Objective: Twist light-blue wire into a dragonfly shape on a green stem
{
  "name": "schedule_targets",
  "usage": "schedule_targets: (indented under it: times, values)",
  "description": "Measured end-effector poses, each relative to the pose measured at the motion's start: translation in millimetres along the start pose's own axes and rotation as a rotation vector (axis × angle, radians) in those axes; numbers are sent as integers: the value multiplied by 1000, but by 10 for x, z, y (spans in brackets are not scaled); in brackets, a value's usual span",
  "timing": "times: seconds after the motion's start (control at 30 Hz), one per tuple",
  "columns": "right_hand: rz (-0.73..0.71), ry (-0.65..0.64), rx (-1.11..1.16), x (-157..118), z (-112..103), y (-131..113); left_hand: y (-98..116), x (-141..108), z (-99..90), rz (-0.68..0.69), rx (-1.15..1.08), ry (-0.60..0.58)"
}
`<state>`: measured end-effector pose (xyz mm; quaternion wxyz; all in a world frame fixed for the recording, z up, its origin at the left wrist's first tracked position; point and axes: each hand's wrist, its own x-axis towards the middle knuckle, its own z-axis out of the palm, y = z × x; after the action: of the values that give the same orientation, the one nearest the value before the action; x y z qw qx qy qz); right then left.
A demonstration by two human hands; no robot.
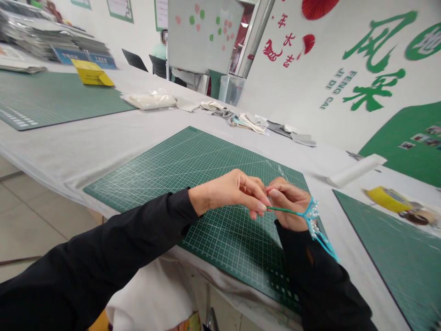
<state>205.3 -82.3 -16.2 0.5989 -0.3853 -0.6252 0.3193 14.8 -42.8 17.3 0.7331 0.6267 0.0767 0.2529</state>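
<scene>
Above the cutting mat point(237, 248), my left hand point(234, 191) pinches the end of a thin green stem point(284, 210) between thumb and fingers. The stem belongs to a craft flower point(313, 216) with bright blue branches and small white beads. It runs in front of my right hand point(291, 202), and its blue strands hang over the right wrist and black sleeve. My right thumb and fingers are pressed together beside the left fingertips. What lies between them, if anything, is too small to make out.
Other green mats lie left point(65, 96) and right point(396, 262). A yellow box point(91, 73), a plastic-wrapped packet point(149, 100), folded cloths point(253, 122), a white roll point(356, 170) and a yellow packet with tape point(389, 199) surround my mat. A person point(160, 50) sits in the background.
</scene>
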Motion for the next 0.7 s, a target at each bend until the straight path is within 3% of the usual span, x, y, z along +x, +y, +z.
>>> schedule_targets:
  times: [0.17,0.43,0.7]
  values:
    - [-29,-43,24,-12,54,-84,-30,6,3,-45,4,-65]
    - [-86,-36,-3,-13,40,-52,-13,1,-7,-56,14,-75]
    - [-110,39,-75,-7,8,1,20,-6,3,-37,28,-78]
